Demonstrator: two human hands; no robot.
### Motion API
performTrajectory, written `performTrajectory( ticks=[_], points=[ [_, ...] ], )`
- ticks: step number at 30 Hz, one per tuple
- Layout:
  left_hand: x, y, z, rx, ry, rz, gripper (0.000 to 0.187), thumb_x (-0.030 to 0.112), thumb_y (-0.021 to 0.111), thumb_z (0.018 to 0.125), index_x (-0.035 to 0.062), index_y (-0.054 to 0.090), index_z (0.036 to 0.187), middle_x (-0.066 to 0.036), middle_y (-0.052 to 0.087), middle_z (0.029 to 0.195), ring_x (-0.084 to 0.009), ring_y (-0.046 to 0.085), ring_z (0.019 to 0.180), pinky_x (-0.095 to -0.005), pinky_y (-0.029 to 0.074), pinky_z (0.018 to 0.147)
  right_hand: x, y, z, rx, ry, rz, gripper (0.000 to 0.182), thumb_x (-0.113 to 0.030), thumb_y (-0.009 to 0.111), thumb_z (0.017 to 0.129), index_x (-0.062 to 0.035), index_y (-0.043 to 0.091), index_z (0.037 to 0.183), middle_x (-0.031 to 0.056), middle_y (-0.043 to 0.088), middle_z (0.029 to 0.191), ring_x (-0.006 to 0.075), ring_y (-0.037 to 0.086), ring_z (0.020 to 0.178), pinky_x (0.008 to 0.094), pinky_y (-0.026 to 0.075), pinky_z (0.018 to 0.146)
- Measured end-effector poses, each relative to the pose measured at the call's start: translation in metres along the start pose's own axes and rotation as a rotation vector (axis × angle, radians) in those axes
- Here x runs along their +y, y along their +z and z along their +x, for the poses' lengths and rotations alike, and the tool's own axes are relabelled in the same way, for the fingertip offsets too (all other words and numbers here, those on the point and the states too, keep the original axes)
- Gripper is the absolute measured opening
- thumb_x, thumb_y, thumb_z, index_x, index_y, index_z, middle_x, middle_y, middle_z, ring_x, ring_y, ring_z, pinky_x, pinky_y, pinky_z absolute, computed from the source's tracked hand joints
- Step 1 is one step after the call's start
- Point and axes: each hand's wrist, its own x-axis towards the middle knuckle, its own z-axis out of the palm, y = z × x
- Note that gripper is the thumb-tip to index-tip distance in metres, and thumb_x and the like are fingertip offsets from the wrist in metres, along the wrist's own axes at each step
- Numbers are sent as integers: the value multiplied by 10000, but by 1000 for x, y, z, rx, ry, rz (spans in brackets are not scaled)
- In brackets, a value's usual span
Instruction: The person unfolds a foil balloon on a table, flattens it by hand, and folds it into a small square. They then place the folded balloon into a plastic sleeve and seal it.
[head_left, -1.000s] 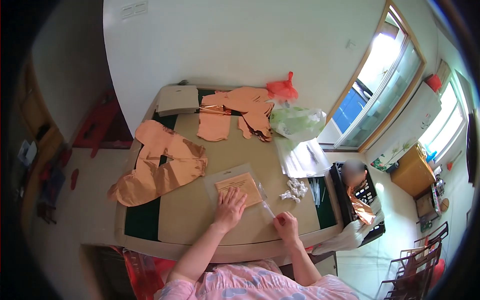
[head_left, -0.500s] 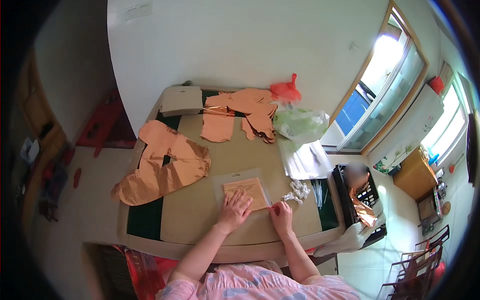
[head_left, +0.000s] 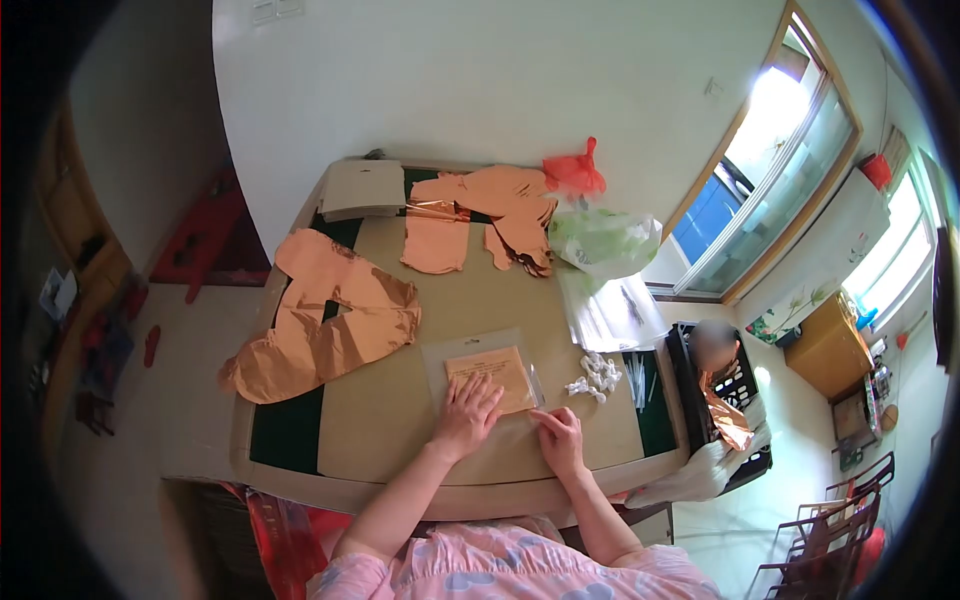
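A clear plastic bag (head_left: 435, 362) lies on the table in front of me, with a folded copper-coloured sheet and printed card (head_left: 505, 372) in it or on it. My left hand (head_left: 468, 418) rests flat on the lower left part of the card, fingers spread. At the bag's lower right corner is my right hand (head_left: 560, 440), thumb and index finger together at the edge; what lies between them is too small to tell. A large copper foil shape (head_left: 330, 320) is to the left, and more foil shapes (head_left: 437, 240) lie beyond the bag.
A stack of grey-brown card bags (head_left: 362, 190) sits at the back left. White ribbon coils (head_left: 597, 378), thin straws (head_left: 638, 382), clear bags (head_left: 612, 315), a green-white bag (head_left: 605, 243) and a red bag (head_left: 575, 172) are on the right. Beside the table stands a black crate (head_left: 683, 350).
My right hand has shifted slightly left and its fingers are at the bag's corner. The bag's right edge is raised a little more. The view has tilted slightly.
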Motion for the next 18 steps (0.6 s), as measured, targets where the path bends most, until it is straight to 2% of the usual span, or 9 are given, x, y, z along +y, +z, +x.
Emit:
performTrajectory(
  ticks=[3, 6, 12, 15, 18],
  points=[
    [-1, 0, 1, -8, 5, 23, 448, 304, 574, 894, 136, 529, 1307, -135, 443, 1402, -311, 370, 1333, -535, 239, 1099, -10, -4, 1, -121, -102, -139, 411, -38, 629, 743, -217, 690, 1108, 30, 527, 797, 206, 540, 802, 356, 397, 749],
    [-1, 0, 0, -9, 6, 15, 450, 301, 576, 893, 135, 527, 1309, -136, 439, 1406, -313, 363, 1337, -537, 236, 1100, -17, -4, 4, -154, -66, -238, 435, -48, 633, 760, -237, 682, 1149, 30, 523, 799, 202, 528, 802, 356, 385, 747],
    [-1, -1, 1, -14, 3, -11, 467, 307, 585, 885, 137, 525, 1316, -138, 434, 1412, -314, 358, 1342, -538, 232, 1102, -17, 2, 4, -163, -38, -289, 436, -50, 618, 772, -238, 670, 1162, 32, 518, 801, 198, 532, 816, 357, 379, 745],
    [0, -1, 1, -20, 7, 3, 471, 315, 590, 883, 136, 530, 1314, -138, 434, 1413, -311, 358, 1343, -534, 233, 1103, -17, 2, 5, -113, -73, -287, 374, -71, 615, 782, -211, 676, 1123, 37, 535, 790, 206, 547, 787, 362, 404, 744],
    [-1, -1, 2, -17, 13, 28, 473, 334, 591, 883, 136, 537, 1309, -138, 437, 1411, -308, 361, 1342, -531, 232, 1104, -1, 1, 5, -2, 212, 86, 229, -101, 622, 814, -146, 687, 1029, 66, 562, 787, 242, 561, 776, 376, 434, 720]
  ],
)
